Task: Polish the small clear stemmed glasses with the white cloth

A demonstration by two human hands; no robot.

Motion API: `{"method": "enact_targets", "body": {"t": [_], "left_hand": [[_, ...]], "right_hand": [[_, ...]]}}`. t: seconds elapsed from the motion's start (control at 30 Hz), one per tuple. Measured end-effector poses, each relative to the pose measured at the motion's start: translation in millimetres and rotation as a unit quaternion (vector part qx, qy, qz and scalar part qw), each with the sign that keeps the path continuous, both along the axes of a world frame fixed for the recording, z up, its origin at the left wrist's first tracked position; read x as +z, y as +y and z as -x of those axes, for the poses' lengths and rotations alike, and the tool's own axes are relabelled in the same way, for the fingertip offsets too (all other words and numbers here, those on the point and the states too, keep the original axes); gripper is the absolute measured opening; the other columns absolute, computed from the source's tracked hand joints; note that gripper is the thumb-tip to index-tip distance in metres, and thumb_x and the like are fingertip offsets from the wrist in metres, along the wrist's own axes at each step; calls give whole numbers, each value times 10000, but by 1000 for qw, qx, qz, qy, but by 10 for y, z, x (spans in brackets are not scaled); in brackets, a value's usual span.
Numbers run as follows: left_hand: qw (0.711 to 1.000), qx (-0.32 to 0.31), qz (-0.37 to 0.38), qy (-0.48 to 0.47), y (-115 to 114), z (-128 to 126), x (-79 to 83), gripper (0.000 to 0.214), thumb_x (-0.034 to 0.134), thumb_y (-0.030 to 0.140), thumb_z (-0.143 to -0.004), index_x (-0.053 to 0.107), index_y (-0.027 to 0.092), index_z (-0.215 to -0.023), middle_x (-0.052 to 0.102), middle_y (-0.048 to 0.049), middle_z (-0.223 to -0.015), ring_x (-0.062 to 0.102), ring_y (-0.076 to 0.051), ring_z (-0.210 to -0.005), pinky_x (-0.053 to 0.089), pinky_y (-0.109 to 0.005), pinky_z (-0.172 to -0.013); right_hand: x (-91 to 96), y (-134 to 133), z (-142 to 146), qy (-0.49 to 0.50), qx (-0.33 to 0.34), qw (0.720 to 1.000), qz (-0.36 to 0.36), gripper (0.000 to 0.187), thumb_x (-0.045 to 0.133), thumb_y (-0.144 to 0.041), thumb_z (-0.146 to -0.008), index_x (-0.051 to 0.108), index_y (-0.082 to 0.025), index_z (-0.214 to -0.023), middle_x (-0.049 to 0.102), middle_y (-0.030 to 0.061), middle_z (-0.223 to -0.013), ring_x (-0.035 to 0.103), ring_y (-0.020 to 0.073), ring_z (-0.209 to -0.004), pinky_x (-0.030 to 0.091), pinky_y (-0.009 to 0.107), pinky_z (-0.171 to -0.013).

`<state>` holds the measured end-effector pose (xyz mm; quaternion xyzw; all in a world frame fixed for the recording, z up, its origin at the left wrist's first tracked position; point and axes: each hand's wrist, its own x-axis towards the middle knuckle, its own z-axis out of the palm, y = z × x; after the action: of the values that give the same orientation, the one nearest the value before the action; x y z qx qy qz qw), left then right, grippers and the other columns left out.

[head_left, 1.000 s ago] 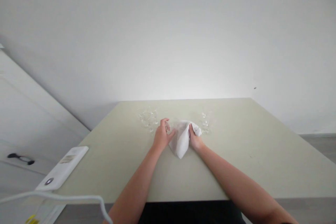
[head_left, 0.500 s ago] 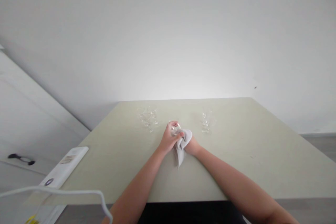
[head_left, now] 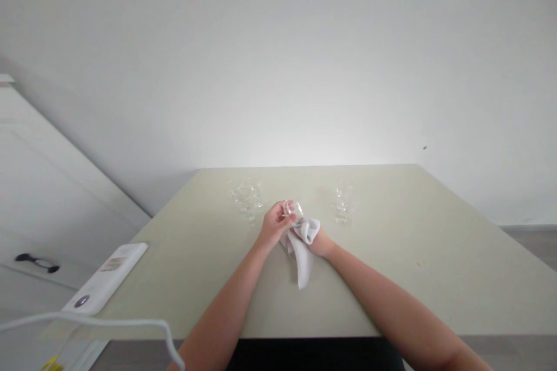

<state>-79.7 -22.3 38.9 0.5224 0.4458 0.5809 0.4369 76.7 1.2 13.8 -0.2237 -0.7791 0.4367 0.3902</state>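
My left hand (head_left: pixel 275 224) is closed around a small clear glass (head_left: pixel 297 209) near the middle of the table. Its thumb and fingers grip the glass from the left. A pale grey cloth (head_left: pixel 301 261) is bunched in my right hand (head_left: pixel 321 241) and pressed against the near side of the glass. One end of the cloth hangs down toward me. Most of my right fingers are covered by the fabric. Beyond my hands stand several clear glasses (head_left: pixel 246 197) on the left and more clear glasses (head_left: pixel 342 206) on the right.
Everything stands on a pale greenish table (head_left: pixel 435 261) against a white wall (head_left: pixel 304 58). A white box-like item (head_left: pixel 107 275) lies along the left edge. A white cable (head_left: pixel 108 322) crosses the lower left, beside a white cabinet (head_left: pixel 39 185) with a dark handle.
My left hand has shifted slightly left and its grip on the glass has turned. The cloth has moved around, and its hanging end now reaches a little lower and wider.
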Motion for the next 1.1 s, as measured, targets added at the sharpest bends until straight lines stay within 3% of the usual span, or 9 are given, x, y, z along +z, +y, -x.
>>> {"method": "enact_targets", "body": {"t": [0.1,0.27,0.43,0.63,0.8,1.0,1.1], "left_hand": [[998,-41,3,-46,-6,-5,2,570,698,456,-733,544,153,-1191,666,-123,-1109,645,-221,-959,493,-331,-818],[1000,-9,0,-21,-13,-17,-6,593,771,402,-654,546,158,-1146,657,-91,-1080,634,-195,-937,484,-301,-812],[984,-124,30,-123,-31,7,-2,525,681,413,-736,531,153,-1168,655,-128,-1106,644,-220,-961,477,-338,-842],[996,-40,14,-79,-26,-14,4,516,770,372,-658,555,170,-1082,650,-76,-1050,625,-178,-925,468,-282,-811],[987,-112,24,-116,-37,-8,1,530,691,407,-723,530,165,-1166,654,-116,-1086,636,-205,-929,474,-326,-821],[996,-49,16,-66,-32,-1,-15,552,767,371,-666,570,169,-1140,648,-76,-1042,619,-169,-901,461,-281,-811],[986,-116,43,-115,-35,4,-17,574,719,412,-712,538,168,-1200,657,-106,-1062,637,-191,-904,467,-322,-834]], "right_hand": [[5,2,7,1,-6,1000,3,421,507,-539,-903,655,-191,-1087,689,88,-1039,651,246,-947,486,396,-914],[19,-3,13,-2,11,1000,-10,427,482,-557,-904,681,-200,-1026,691,90,-1032,630,250,-1025,451,397,-976],[-4,-39,-17,-4,0,996,85,407,586,-537,-846,667,-181,-1027,695,72,-996,644,217,-903,514,351,-847],[-17,-53,5,-15,2,994,108,368,602,-512,-840,663,-155,-905,686,60,-865,626,182,-780,509,306,-749],[-11,-68,3,-14,-6,991,136,371,636,-519,-808,656,-180,-957,690,54,-938,635,201,-858,513,323,-797],[-1,-85,-8,-16,1,989,149,382,629,-528,-812,670,-168,-932,694,63,-916,641,205,-850,520,320,-785],[17,-102,-31,-16,-2,986,167,370,645,-522,-801,677,-193,-966,698,49,-946,649,206,-879,521,325,-822]]}}
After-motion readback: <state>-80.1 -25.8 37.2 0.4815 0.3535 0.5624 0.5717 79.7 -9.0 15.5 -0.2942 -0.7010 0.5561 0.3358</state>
